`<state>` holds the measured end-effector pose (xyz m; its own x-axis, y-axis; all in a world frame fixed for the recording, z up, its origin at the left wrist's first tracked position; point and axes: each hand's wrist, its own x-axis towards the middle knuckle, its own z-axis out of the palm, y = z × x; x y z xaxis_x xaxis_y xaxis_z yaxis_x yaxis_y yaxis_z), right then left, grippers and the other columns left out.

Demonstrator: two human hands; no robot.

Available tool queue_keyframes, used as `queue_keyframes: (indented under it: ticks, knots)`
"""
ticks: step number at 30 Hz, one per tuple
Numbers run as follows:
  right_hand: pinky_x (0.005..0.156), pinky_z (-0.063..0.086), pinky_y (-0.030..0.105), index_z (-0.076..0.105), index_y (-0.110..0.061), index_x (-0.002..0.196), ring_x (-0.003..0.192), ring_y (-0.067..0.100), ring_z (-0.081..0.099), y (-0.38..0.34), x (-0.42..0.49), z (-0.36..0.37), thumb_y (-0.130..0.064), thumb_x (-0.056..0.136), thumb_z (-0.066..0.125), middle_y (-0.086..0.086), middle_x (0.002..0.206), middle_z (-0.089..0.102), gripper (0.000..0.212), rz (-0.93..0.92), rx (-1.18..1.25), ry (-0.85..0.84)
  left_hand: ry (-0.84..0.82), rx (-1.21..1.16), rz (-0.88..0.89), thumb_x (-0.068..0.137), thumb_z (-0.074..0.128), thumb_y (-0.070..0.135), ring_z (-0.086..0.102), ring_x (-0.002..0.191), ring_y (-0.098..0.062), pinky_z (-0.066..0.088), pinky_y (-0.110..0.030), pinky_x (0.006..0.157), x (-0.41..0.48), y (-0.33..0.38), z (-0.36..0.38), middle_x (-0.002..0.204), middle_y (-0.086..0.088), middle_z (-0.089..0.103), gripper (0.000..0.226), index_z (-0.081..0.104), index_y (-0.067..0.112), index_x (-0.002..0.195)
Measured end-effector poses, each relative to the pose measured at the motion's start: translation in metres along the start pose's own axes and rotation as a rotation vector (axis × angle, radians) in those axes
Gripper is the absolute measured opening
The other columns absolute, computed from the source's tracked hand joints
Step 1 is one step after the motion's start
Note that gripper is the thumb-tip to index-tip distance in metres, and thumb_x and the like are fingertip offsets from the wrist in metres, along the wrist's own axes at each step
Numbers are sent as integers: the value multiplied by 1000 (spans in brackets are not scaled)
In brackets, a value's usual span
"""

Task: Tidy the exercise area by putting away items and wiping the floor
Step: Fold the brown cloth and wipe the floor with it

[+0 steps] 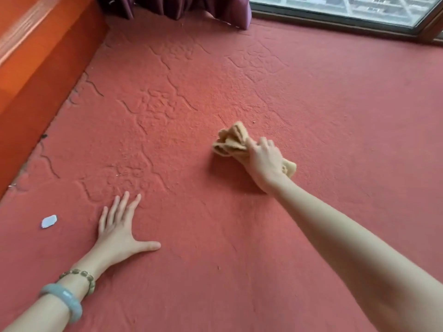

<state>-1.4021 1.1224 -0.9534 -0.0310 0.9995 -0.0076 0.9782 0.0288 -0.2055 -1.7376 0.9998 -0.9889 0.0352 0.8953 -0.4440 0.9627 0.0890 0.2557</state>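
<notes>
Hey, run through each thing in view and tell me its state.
Cloth, bunched up, on the floor.
Right hand, gripping the cloth.
Left hand, flat on the floor, fingers spread.
Floor, red, wrinkled in patches.
White scrap, lying loose beside left hand.
Curtain, hanging to the floor.

Red embossed floor (335, 92), orange wall (36, 68) at left, purple curtain (177, 7), daylit window (347, 8) beyond

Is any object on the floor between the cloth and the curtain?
Nothing visible: the floor from the cloth, in the right hand, to the curtain is bare. A white scrap lies near the left hand.
</notes>
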Motion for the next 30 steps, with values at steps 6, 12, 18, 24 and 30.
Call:
queue_keyframes:
  ticks: [6,12,18,24,30]
  knots:
    - [93,42,51,30,-28,144,106,43,47,169,-21,-42,-16,92,39,25,109,50,54,581,-150,84,13,-9,3,15,20,105,-30,134,-2,-26,-25,106,1,2,0,144,18,-28,149,-15,39,144]
    - [79,42,45,53,-12,119,98,42,51,94,-30,-21,-16,89,50,23,106,53,30,366,-23,19,24,-12,-13,14,25,104,-24,135,-1,-17,-31,112,3,2,-3,157,8,-13,153,-4,36,148]
    - [53,46,30,67,-17,94,62,27,59,-45,-125,25,-18,65,56,7,74,62,31,-253,3,44,39,-10,-20,23,46,90,-17,142,-7,-14,-32,113,2,6,-3,159,5,-6,144,5,33,150]
    - [53,43,27,59,-23,105,63,19,54,-71,-204,28,-31,67,65,-1,76,57,39,-530,30,-63,49,-16,-35,23,47,89,-10,145,-12,-11,-31,114,-2,7,-4,159,3,-2,144,8,33,150]
    - [68,47,36,52,-30,123,84,31,56,57,-147,-12,-62,84,46,8,88,55,51,-9,86,19,1,71,-23,48,65,82,-15,144,-13,-10,-36,116,-8,18,-11,159,1,-11,131,-2,33,150]
